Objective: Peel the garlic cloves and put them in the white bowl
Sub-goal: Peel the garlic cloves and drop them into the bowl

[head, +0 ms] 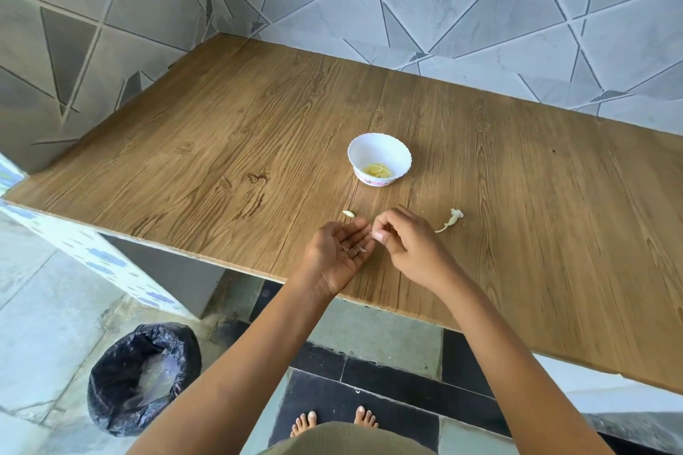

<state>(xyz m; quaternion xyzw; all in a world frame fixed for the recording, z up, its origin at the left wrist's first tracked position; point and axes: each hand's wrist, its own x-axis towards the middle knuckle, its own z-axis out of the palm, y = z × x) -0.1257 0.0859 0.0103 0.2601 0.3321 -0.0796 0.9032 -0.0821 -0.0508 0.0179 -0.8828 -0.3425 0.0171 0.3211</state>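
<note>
The white bowl (379, 148) stands on the wooden table (221, 144) and holds several peeled yellowish garlic cloves (377, 169). My left hand (338, 251) lies palm up near the table's front edge, with bits of dry garlic skin (354, 250) on the palm. Right beside it, my right hand (401, 242) has curled fingers that pinch something small and pale at the fingertips; what it is cannot be told. One garlic clove (348, 213) lies on the table just beyond my left fingers. A garlic stem with skin (451, 220) lies to the right of my right hand.
Grey tiled walls close the table at the back and left. On the floor to the lower left stands a bin with a black liner (144, 377). My bare feet (334, 421) stand below the table's front edge.
</note>
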